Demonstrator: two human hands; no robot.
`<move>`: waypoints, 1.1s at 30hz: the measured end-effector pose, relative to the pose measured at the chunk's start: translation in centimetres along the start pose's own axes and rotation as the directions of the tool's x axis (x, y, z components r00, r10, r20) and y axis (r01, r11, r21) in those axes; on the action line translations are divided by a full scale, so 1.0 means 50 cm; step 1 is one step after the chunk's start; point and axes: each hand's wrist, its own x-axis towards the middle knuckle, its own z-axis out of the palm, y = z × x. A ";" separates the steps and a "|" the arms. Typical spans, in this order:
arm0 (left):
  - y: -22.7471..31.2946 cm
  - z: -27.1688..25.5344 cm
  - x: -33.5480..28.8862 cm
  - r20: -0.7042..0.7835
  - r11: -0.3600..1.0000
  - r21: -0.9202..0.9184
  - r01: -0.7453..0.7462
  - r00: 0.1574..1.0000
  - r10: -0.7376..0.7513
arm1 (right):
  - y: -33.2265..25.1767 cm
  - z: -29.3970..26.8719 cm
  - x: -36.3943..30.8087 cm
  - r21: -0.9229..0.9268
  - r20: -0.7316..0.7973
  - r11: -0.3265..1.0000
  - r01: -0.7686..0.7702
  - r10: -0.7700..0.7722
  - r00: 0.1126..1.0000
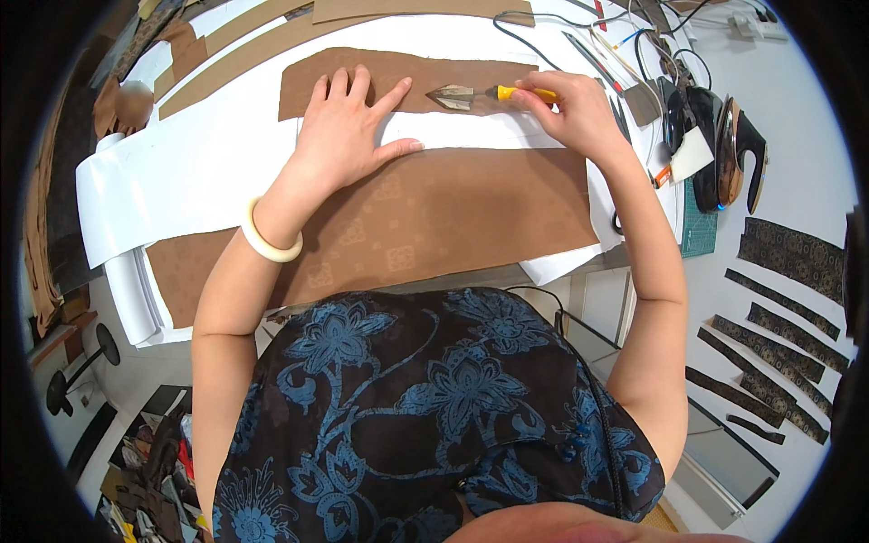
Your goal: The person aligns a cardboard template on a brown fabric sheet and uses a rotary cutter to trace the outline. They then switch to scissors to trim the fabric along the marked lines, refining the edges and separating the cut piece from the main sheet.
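A fabric strip [398,77] is lying far on the worktop [217,154], with a larger fabric panel [453,217] lying near. The left hand [348,122] is pressing on the strip, the right hand [566,109] gripping a small iron [480,94] just right. A big iron [738,149] is sitting far right.

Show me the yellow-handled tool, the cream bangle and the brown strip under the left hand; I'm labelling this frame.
yellow-handled tool [523,92]: head view, on its yellow handle.
cream bangle [265,242]: head view, on its outer band.
brown strip [471,74]: head view, on bare fabric.
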 end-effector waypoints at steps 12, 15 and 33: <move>-0.012 0.018 -0.006 -0.054 1.000 -0.030 -0.003 0.999 0.001 | 0.005 0.021 0.028 0.059 -0.019 0.998 -0.028 0.029 0.999; -0.015 0.016 -0.010 -0.065 0.999 -0.038 -0.007 0.998 0.004 | -0.010 0.042 0.041 -0.004 -0.052 1.000 -0.029 0.029 0.998; -0.028 0.017 -0.054 -0.088 0.995 -0.102 0.017 0.996 -0.026 | -0.081 0.074 0.087 -0.014 -0.096 0.998 -0.067 0.066 0.993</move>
